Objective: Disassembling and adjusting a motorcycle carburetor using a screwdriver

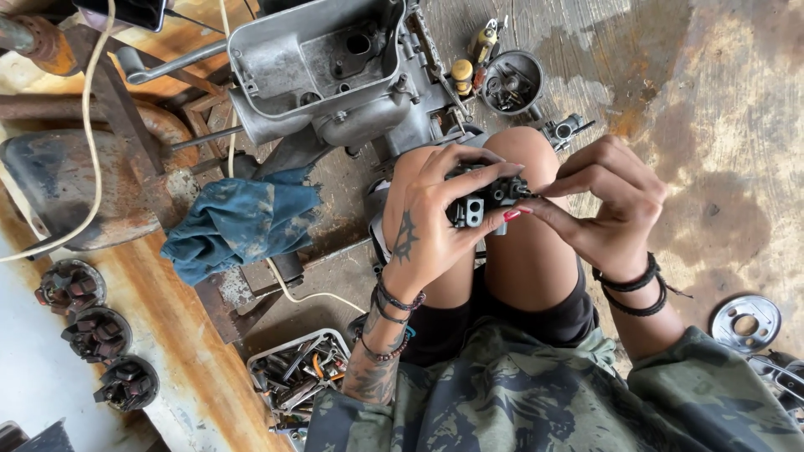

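A small dark metal carburettor-like part (481,201) sits above my bare knees, held between both hands. My left hand (431,219) wraps it from the left, fingers curled over its top. At the part's right end, my right hand (605,201) pinches with thumb and fingertips. Most of the part is hidden by fingers.
A grey engine casing (322,71) lies ahead, a blue rag (239,219) to its left. A round bowl of small parts (512,82) and a yellow-handled tool (485,40) rest beyond. A white tray of tools (297,372) is near my left elbow; a metal disc (745,322) lies right.
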